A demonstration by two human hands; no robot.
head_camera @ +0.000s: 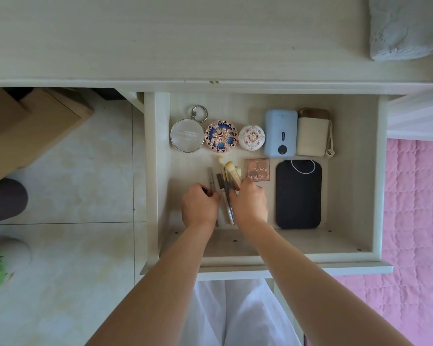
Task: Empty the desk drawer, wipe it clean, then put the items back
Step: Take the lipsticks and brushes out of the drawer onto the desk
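1. I see the drawer [160, 171] pulled out under the desk top [160, 46], and it holds things in 2 rows. The far row has a round mirror [187, 136], a blue compact [221, 135], a white compact [251, 137], a blue power bank [281, 133] and a beige pouch [312, 136].

2. The near row has a bundle of makeup brushes and pens [226, 181], a small eyeshadow palette [257, 169] and a dark flat case [298, 196].

3. My left hand [200, 206] is curled around something dark at the left edge of the bundle. It looks like 1 of the pens, but the fingers hide the grip, so I cannot tell exactly what it holds.

4. My right hand [249, 203] is curled over the right side of the bundle, fingers closed on the brush handles.

5. The relation that matters: the bundle lies directly between my 2 hands, its long axis running from near me toward the far wall, bristles at the far end. Both hands are equally close, 1 on each flank.

6. I cannot tell from this whether I am gathering the bundle to lift it out or tidying it after putting it back. A grey cloth [408, 28] lies on the desk top, well apart.

7. Either way, I judge the next move needs both hands squeezing inward so the loose handles do not fan out.
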